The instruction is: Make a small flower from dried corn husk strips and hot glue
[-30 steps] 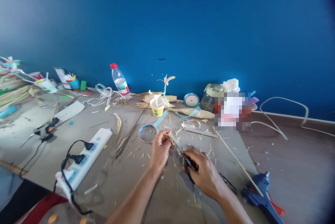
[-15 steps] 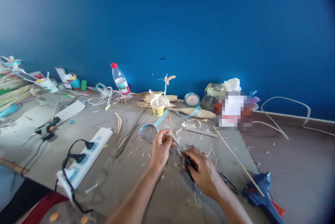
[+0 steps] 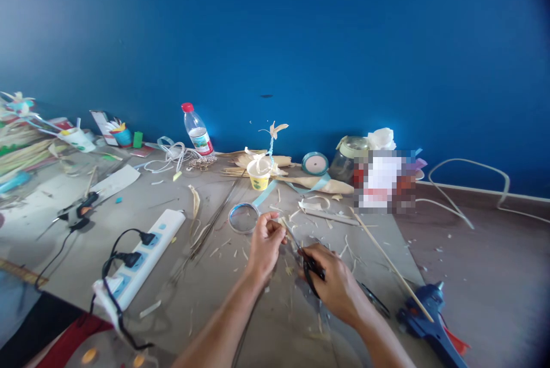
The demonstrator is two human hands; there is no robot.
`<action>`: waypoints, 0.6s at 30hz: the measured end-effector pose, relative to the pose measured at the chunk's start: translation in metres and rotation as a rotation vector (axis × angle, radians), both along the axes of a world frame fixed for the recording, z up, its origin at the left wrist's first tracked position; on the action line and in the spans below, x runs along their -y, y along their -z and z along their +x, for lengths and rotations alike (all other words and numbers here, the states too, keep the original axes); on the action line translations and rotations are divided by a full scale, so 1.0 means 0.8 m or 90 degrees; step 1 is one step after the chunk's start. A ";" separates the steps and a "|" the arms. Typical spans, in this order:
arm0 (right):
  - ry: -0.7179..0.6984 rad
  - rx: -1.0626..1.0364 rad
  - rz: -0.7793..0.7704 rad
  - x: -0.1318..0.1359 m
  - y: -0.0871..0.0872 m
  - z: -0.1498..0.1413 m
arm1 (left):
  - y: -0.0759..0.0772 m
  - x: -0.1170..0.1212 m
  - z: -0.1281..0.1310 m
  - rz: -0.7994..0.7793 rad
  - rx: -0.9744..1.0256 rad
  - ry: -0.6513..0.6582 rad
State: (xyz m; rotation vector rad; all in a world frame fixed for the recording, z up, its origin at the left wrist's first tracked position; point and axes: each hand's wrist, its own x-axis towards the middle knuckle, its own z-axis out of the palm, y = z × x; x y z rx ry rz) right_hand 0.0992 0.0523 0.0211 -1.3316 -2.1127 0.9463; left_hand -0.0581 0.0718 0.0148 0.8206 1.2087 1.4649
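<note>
My left hand (image 3: 267, 240) pinches a small pale piece of dried husk (image 3: 282, 222) between thumb and fingers. My right hand (image 3: 333, 279) is wrapped round the black handles of a pair of scissors (image 3: 313, 269). The blades point up and to the left and reach the husk piece at my left fingertips. Just left of that hand lies a clear ring-shaped roll (image 3: 244, 218). Beyond it stands a small yellow and white cup (image 3: 259, 176) holding a blue-wrapped stem with a pale husk flower (image 3: 275, 130). Husk scraps are scattered around both hands.
A white power strip (image 3: 150, 253) with black plugs lies left. A blue glue gun (image 3: 429, 316) rests at the right, with a thin stick (image 3: 387, 259) beside it. Along the blue wall stand a red-capped bottle (image 3: 198, 134), a ribbon spool (image 3: 315, 163) and a jar (image 3: 347, 161).
My left fingers have shifted very slightly around the husk piece. The scissors and my right hand stay almost where they were.
</note>
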 end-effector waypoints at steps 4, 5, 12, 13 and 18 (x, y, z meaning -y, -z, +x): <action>0.001 -0.007 -0.006 -0.001 0.000 0.001 | 0.000 0.000 0.001 -0.003 -0.011 0.006; -0.001 -0.008 -0.008 -0.001 0.001 0.001 | 0.000 0.000 0.001 -0.003 -0.013 0.006; -0.010 -0.006 -0.012 0.001 0.001 0.001 | -0.001 0.000 0.001 -0.010 -0.021 -0.003; -0.007 -0.007 -0.014 0.000 0.002 0.001 | -0.001 0.000 0.001 -0.010 -0.025 -0.004; 0.097 -0.054 0.029 -0.008 0.013 0.010 | -0.001 -0.001 -0.001 -0.027 -0.060 0.005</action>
